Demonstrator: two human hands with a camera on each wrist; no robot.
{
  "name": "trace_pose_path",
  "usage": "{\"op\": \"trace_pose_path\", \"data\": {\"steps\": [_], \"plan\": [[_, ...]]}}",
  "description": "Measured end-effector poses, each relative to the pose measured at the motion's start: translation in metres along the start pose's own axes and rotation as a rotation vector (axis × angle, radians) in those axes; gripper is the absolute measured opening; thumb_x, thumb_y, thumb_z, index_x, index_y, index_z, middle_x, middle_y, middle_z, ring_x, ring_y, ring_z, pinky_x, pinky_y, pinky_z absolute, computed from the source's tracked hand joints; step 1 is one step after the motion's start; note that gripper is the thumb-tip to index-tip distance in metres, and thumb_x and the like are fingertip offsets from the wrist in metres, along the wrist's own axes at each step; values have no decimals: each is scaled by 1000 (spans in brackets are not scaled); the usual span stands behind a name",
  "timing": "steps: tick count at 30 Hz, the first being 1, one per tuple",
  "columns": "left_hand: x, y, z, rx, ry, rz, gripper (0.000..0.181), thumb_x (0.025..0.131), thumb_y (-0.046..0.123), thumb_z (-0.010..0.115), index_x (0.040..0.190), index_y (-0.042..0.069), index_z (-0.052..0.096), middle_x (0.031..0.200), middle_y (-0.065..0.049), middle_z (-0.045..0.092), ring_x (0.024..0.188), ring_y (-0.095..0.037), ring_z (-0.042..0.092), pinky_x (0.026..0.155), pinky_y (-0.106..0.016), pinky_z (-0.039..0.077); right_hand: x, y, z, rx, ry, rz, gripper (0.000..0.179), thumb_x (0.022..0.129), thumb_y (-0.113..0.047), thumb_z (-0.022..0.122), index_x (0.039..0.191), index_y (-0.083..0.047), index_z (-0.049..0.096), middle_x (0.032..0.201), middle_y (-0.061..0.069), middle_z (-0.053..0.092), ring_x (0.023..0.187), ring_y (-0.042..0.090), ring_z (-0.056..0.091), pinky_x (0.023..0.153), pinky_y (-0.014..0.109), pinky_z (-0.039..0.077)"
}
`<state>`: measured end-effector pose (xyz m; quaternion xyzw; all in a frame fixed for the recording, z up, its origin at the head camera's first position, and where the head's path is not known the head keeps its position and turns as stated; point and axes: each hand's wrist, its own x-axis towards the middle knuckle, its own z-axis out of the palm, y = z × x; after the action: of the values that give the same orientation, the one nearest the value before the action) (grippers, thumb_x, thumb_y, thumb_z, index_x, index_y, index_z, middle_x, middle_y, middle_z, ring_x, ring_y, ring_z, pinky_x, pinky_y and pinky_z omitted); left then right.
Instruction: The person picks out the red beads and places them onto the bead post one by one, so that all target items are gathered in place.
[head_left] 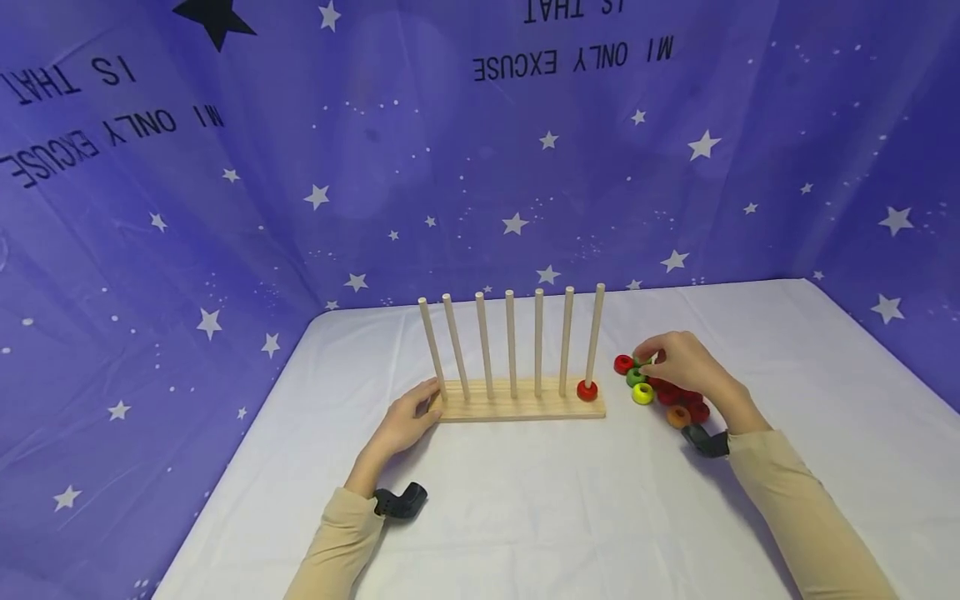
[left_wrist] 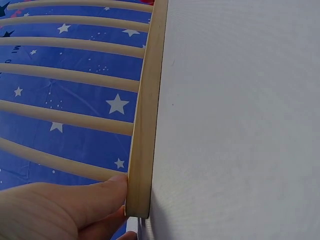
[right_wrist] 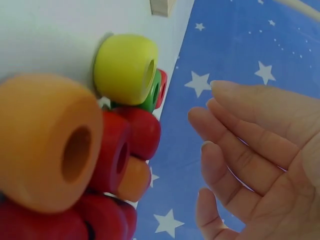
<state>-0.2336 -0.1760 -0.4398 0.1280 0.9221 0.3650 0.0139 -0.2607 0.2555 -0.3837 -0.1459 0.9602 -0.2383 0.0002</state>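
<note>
A wooden rack with a flat base [head_left: 480, 407] and several upright pegs [head_left: 512, 342] stands on the table. My left hand [head_left: 405, 417] holds the left end of the base, its thumb [left_wrist: 107, 195] on the wood beside the end peg. One red bead [head_left: 587, 390] sits at the foot of the rightmost peg. Over a group of loose beads to the right is my right hand [head_left: 682, 364], fingers loosely bent. In the right wrist view nothing lies between its fingers [right_wrist: 225, 165]. Near it are a yellow bead [right_wrist: 122, 70], an orange bead [right_wrist: 40, 142] and several red ones.
A green bead [head_left: 636, 377] and a red bead [head_left: 623, 364] lie at the left side of the loose group. White cloth [head_left: 525, 517] covers the table. Blue star-printed fabric [head_left: 450, 167] hangs behind and at both sides.
</note>
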Motion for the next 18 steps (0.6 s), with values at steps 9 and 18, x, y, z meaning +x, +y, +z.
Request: {"op": "trace_pose_path", "data": {"steps": [9, 18], "plan": [[1, -1, -2, -12, -5, 2, 52, 90, 10, 58, 137, -3, 42, 147, -20, 39, 138, -39, 34, 114, -50, 29, 0, 5, -4, 2, -54, 94, 29, 82, -9, 64, 108, 2, 67, 101, 21, 69, 78, 22, 58, 71, 36, 54], [1, -2, -2, 10, -6, 12, 51, 90, 10, 58, 137, -4, 42, 147, -20, 39, 138, -39, 34, 114, -51, 29, 0, 9, -3, 3, -116, 143, 33, 83, -9, 66, 113, 3, 65, 111, 25, 65, 95, 34, 58, 90, 53, 51]]}}
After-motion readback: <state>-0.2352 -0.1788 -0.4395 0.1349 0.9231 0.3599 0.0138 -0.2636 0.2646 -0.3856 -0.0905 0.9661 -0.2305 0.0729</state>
